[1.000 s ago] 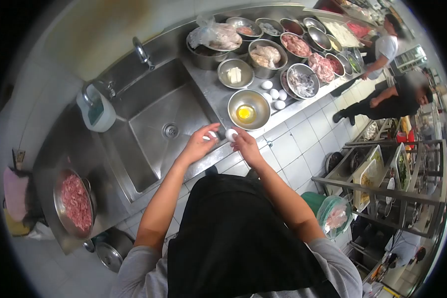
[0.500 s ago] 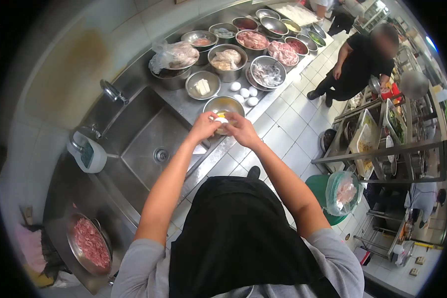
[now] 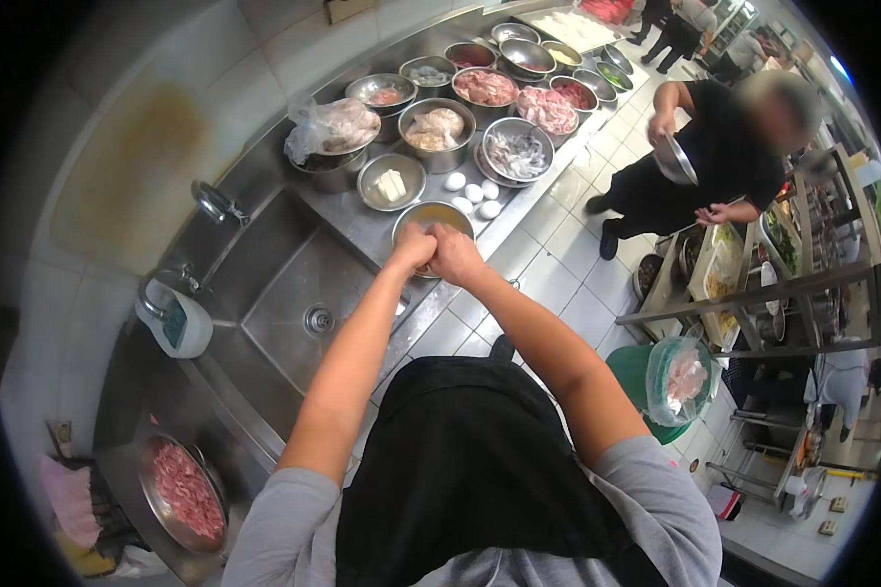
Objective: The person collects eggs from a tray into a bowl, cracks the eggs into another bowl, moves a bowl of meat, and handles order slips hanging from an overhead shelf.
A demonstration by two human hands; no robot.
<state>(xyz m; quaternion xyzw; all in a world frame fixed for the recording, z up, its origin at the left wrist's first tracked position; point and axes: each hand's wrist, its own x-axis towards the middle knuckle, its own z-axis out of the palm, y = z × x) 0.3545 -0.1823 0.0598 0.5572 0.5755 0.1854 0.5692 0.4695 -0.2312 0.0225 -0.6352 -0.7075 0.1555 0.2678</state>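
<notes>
Both of my hands meet over a steel bowl (image 3: 439,208) on the counter beside the sink. My left hand (image 3: 414,248) and my right hand (image 3: 452,251) have their fingers curled together, and whatever they hold is hidden beneath them. Yellow shows inside the bowl behind the fingers. Several white eggs (image 3: 474,193) lie on the counter just beyond, to the right. A bowl with pale blocks (image 3: 391,184) stands to the left of the eggs.
The sink (image 3: 294,293) lies to the left, with ground meat (image 3: 183,492) in a bowl past it. Bowls of raw meat (image 3: 486,87) crowd the far counter. A person in black (image 3: 695,157) holds a bowl at the right, near a rack and a green bin (image 3: 636,377).
My hands have moved from the counter edge to above the bowl and closed in. The egg seen between them half a second ago is hidden now. The person in black has raised a bowl.
</notes>
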